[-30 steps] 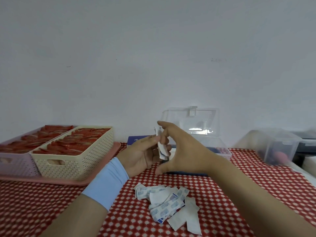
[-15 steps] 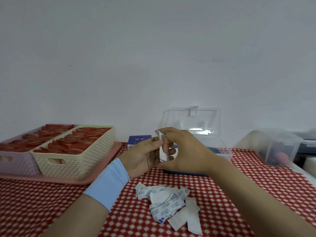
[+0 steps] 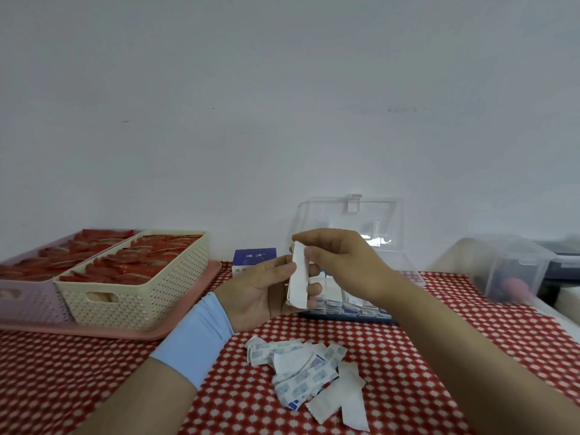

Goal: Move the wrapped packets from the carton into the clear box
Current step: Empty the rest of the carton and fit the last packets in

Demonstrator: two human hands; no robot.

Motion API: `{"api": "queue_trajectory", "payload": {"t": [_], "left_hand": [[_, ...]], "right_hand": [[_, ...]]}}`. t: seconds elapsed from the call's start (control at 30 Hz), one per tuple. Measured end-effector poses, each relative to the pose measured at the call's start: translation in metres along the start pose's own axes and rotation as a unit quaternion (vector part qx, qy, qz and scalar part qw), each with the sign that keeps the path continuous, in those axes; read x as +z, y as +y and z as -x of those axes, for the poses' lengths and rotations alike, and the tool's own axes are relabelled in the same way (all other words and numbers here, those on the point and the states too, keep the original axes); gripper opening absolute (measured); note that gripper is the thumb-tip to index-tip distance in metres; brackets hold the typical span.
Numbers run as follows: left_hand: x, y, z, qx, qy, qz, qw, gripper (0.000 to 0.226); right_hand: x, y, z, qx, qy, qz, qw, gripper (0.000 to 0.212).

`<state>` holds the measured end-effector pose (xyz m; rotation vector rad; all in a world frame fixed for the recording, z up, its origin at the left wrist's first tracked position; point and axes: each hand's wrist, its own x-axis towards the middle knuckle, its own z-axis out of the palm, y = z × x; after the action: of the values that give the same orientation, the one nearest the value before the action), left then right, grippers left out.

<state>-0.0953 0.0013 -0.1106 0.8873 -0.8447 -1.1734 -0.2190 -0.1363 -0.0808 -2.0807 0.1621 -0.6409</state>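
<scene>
A small stack of white wrapped packets (image 3: 298,277) stands upright in my left hand (image 3: 260,287), held between thumb and fingers. My right hand (image 3: 342,262) pinches the stack's top edge from above. Behind my hands sits the clear box (image 3: 411,274) with its lid (image 3: 351,215) standing open; rows of packets line its inside, partly hidden by my right wrist. A blue and white carton (image 3: 254,259) stands at the back, left of the box. Several loose packets (image 3: 307,375) lie in a heap on the red checked cloth below my hands.
A cream basket (image 3: 138,293) and a lilac basket (image 3: 22,296), both filled with red sachets, rest on a pink tray (image 3: 125,332) at the left. Another clear lidded tub (image 3: 508,265) stands at the right by the wall.
My right hand has closed from spread fingers onto the top of the stack. The stack now stands taller and squarer in my left hand.
</scene>
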Motion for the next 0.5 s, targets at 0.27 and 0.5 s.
{"api": "queue_trajectory", "payload": {"t": [0.27, 0.5], "left_hand": [[-0.001, -0.001, 0.0, 0.0, -0.001, 0.016, 1.0, 0.043], [0.016, 0.008, -0.001, -0.018, 0.116, -0.218, 0.969, 0.022]], "right_hand": [[-0.006, -0.003, 0.001, 0.002, -0.012, -0.006, 1.0, 0.026], [-0.023, -0.004, 0.002, 0.022, -0.029, 0.015, 0.999, 0.009]]}}
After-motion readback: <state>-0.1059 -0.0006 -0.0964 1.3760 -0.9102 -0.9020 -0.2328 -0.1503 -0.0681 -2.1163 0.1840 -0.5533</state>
